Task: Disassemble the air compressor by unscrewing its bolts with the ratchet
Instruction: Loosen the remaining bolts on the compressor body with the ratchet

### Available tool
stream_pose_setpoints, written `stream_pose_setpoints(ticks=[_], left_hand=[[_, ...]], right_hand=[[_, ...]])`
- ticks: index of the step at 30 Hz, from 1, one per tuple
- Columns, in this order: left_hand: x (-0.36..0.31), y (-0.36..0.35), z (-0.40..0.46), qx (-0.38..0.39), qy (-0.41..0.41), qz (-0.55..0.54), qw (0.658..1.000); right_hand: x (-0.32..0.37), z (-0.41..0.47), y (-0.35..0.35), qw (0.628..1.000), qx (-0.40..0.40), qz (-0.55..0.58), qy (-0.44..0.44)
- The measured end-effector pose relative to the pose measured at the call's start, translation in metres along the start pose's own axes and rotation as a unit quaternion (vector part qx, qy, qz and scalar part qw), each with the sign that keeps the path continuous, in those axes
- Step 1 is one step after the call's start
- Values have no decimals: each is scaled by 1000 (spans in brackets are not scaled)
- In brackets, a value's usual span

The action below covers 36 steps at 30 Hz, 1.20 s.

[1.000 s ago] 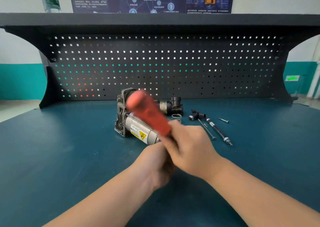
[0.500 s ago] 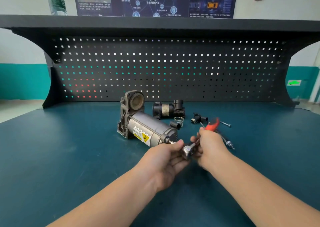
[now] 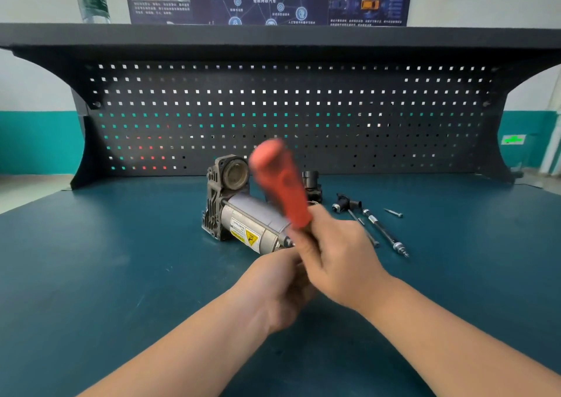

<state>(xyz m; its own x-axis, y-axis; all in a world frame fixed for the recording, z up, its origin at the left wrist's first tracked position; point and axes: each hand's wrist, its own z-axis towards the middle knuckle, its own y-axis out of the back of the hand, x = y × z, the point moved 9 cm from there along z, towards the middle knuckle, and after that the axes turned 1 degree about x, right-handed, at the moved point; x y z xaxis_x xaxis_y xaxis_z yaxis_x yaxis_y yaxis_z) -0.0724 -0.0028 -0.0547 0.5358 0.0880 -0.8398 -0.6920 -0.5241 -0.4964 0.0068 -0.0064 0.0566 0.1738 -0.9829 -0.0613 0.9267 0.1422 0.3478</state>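
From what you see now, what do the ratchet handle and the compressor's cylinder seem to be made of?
The ratchet handle looks like red-orange plastic or rubber, matte with no glint, though motion blurs it. The compressor's cylinder seems bare metal, silver-grey with a soft sheen, and carries a yellow warning label. Its end bracket looks like dull, ribbed cast metal.

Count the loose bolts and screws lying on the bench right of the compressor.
3: a long bolt farthest toward the person, a thinner one beside it and partly behind the right hand, and a short screw farther right. The hands may hide more.
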Motion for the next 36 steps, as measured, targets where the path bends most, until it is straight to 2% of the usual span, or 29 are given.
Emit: stream_pose_setpoints(ticks=[2,4,5,7,9,11,12,13,14,15,16,17,18,19,20,22,25,28,31,33,35,36], left_hand=[[-3,1,-3,2,-12,-17,1000],[-5,-1,-5,12,-17,-30,999],[-4,-2,-4,14,-13,-31,999],[1,-2,-1,1,9,-17,1000],[2,-2,1,-8,18,-10,1000],[2,0,2,-15,21,-21,999],[2,0,3,-18,23,-23,999],[2,0,3,-19,24,-24,999],[3,0,3,-20,26,-22,999],[3,1,4,-21,29,-20,999],[4,1,4,-22,30,-16,999],[4,2,4,-22,31,-11,999],[4,2,4,-23,31,-6,999],[5,2,4,-24,31,-3,999],[5,3,5,-24,30,-1,999],[5,3,5,-21,27,-4,999],[7,2,4,-14,26,-4,1000],[6,-1,1,-8,20,3,1000],[3,-3,-1,1,10,4,1000],[3,-6,-2,22,-1,-14,1000],[1,-6,-2,31,-10,-35,999],[1,-5,-2,28,-10,-42,999]], right_hand=[[16,-1,-7,996,26,-41,80],[16,-2,-8,996,28,-37,73],[10,-3,-7,999,20,-19,35],[-14,-6,-4,992,-8,64,-107],[-47,-16,-6,948,-53,154,-273],[-79,-33,-7,881,-103,178,-426],[-95,-47,-11,831,-119,189,-509],[-109,-66,-18,762,-132,215,-597],[-117,-88,-29,674,-141,258,-677],[-117,-107,-41,586,-149,305,-736],[-112,-119,-50,517,-152,338,-772],[-108,-125,-55,481,-149,353,-789],[-109,-126,-57,479,-145,351,-791],[-112,-123,-56,505,-142,341,-780],[-116,-117,-52,547,-146,327,-757],[-118,-94,-37,654,-153,289,-682],[-99,-53,-10,822,-131,196,-519],[-66,-23,2,924,-97,145,-340],[-18,-2,5,991,-37,44,-118],[5,-1,-1,1000,0,-7,2],[13,-3,-6,998,18,-31,45],[11,-3,-6,999,14,-31,33]])
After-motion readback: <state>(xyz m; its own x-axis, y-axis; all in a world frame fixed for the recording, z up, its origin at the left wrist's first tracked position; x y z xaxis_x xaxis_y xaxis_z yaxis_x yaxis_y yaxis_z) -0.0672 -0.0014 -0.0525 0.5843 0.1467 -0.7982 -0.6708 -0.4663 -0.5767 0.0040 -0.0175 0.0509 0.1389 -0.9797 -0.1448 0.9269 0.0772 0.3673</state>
